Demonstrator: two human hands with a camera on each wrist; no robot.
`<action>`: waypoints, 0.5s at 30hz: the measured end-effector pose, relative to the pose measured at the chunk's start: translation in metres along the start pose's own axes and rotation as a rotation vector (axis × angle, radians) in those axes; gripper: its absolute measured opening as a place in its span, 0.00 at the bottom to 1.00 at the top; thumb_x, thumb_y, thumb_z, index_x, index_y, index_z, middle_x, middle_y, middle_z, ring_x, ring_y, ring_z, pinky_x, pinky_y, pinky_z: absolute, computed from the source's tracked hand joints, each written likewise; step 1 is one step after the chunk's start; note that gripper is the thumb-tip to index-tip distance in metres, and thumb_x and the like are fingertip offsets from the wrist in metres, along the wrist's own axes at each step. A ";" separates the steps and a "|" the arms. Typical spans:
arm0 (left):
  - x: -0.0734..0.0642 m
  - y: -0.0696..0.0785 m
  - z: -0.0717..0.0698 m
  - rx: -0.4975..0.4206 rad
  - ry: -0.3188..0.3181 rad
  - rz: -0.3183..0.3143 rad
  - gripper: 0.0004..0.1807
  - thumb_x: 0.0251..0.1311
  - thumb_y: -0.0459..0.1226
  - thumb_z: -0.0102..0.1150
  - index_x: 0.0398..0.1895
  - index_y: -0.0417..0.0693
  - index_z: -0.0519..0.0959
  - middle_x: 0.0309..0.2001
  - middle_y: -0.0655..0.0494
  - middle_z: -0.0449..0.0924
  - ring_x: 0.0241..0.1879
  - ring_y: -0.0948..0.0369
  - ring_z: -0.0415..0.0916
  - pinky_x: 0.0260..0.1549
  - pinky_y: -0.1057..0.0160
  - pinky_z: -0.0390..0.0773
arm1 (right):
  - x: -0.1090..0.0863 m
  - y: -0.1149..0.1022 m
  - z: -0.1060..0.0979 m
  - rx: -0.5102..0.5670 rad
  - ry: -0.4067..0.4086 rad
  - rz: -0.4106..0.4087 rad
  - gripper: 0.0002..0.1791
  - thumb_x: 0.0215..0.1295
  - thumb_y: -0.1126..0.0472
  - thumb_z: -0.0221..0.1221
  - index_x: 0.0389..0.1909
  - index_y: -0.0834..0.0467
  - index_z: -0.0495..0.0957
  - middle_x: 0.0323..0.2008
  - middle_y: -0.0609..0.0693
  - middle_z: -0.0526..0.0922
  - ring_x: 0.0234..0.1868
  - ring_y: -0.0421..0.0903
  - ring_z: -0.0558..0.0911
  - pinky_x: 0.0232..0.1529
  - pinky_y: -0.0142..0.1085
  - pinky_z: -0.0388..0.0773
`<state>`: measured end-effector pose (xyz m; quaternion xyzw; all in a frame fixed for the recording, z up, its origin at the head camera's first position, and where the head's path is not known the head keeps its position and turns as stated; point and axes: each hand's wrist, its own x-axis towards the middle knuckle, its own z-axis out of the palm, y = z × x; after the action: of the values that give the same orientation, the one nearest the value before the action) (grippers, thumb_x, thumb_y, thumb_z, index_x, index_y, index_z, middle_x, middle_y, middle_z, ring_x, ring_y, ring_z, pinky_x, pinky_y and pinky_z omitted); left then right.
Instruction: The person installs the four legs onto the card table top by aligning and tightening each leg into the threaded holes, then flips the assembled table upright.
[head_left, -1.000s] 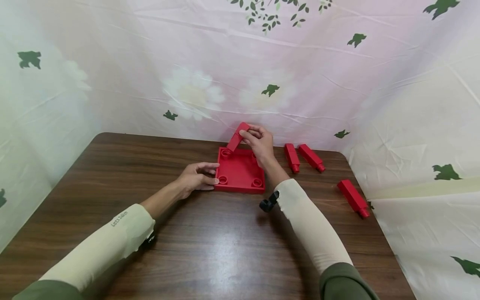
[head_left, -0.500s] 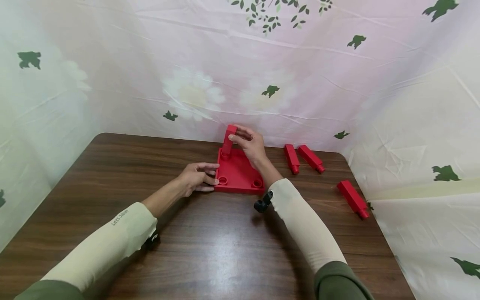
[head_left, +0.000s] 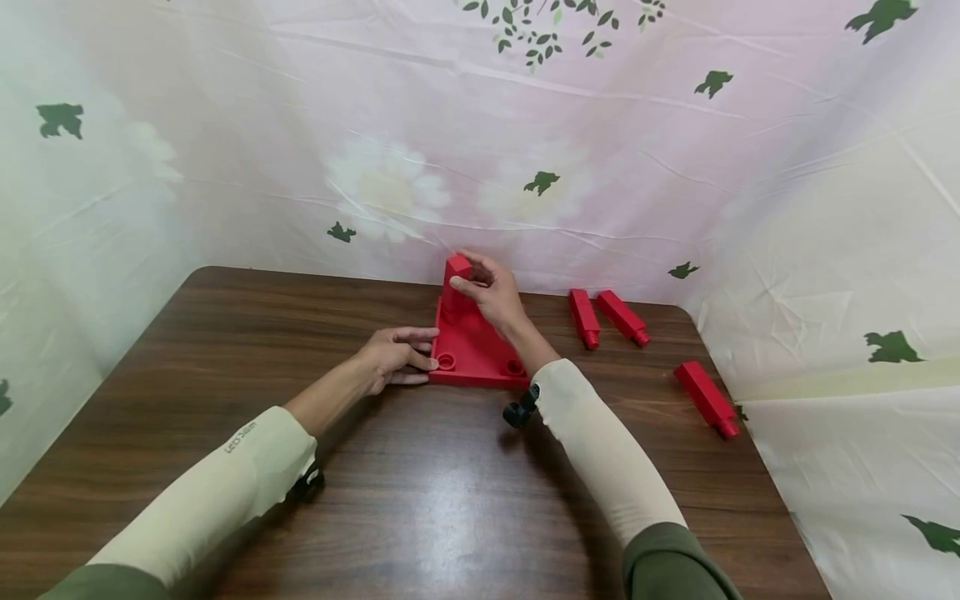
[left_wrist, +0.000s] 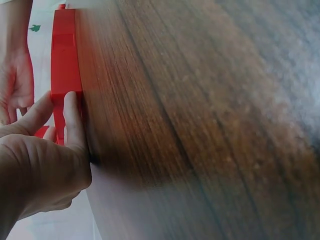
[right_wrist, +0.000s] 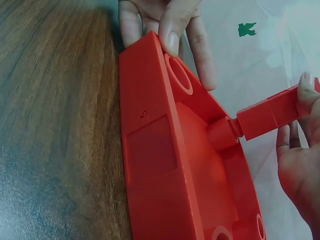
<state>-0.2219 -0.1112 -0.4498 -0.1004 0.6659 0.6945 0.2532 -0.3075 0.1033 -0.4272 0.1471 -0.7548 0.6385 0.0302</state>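
A shallow red square base (head_left: 480, 350) with round sockets in its corners lies on the table, sockets up. My left hand (head_left: 396, 353) grips its near-left corner, thumb on the rim and fingers along the outer side. My right hand (head_left: 497, 293) holds a red square post (head_left: 454, 287) upright over the far-left socket. In the right wrist view, the post's narrow end meets the mouth of the socket (right_wrist: 222, 134), and a bit of its neck still shows. The near-left socket (right_wrist: 179, 74) holds nothing. My right forearm and hand partly hide the base's right side.
Two red posts (head_left: 583, 318) (head_left: 624, 317) lie to the right of the base, near the table's back edge. Another red post (head_left: 707, 398) lies by the right edge. A patterned cloth (head_left: 450, 133) hangs close behind the brown wooden table (head_left: 300, 317).
My right hand has moved left and tipped the slanted post upright, with its lower end now at the far-left socket. The left hand and base stay where they were.
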 end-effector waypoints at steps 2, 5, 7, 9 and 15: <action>0.000 0.000 0.000 0.001 -0.001 -0.001 0.40 0.65 0.22 0.74 0.80 0.53 0.80 0.71 0.43 0.81 0.41 0.62 0.90 0.45 0.57 0.96 | -0.001 0.001 0.001 0.026 0.002 0.003 0.30 0.77 0.67 0.71 0.77 0.55 0.81 0.63 0.61 0.88 0.58 0.44 0.84 0.62 0.35 0.84; 0.000 -0.001 0.000 0.002 0.000 -0.004 0.39 0.65 0.22 0.75 0.79 0.53 0.81 0.70 0.44 0.82 0.40 0.62 0.90 0.46 0.56 0.96 | -0.002 0.002 0.003 0.068 0.024 0.009 0.28 0.77 0.68 0.70 0.75 0.56 0.83 0.58 0.54 0.87 0.57 0.43 0.83 0.60 0.31 0.85; 0.001 -0.001 0.000 0.002 0.002 -0.005 0.39 0.64 0.22 0.75 0.79 0.54 0.81 0.69 0.45 0.82 0.40 0.61 0.90 0.47 0.56 0.96 | -0.003 0.003 0.004 0.094 0.034 0.012 0.27 0.76 0.66 0.70 0.74 0.55 0.84 0.54 0.51 0.86 0.55 0.44 0.83 0.57 0.30 0.86; 0.001 -0.001 -0.001 0.002 0.004 -0.007 0.39 0.64 0.23 0.76 0.79 0.54 0.82 0.69 0.45 0.82 0.40 0.61 0.90 0.47 0.55 0.96 | -0.003 0.003 0.004 0.081 0.032 0.014 0.28 0.76 0.64 0.71 0.75 0.53 0.84 0.55 0.48 0.85 0.55 0.44 0.82 0.54 0.30 0.85; 0.000 0.001 0.000 0.004 0.000 -0.008 0.39 0.65 0.23 0.75 0.79 0.54 0.81 0.71 0.44 0.82 0.41 0.61 0.90 0.48 0.56 0.96 | -0.003 0.003 0.002 -0.004 -0.035 0.023 0.32 0.79 0.57 0.71 0.80 0.44 0.79 0.73 0.53 0.81 0.62 0.47 0.81 0.58 0.35 0.83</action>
<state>-0.2225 -0.1110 -0.4495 -0.1024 0.6668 0.6923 0.2561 -0.3049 0.1028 -0.4313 0.1493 -0.7580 0.6348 0.0099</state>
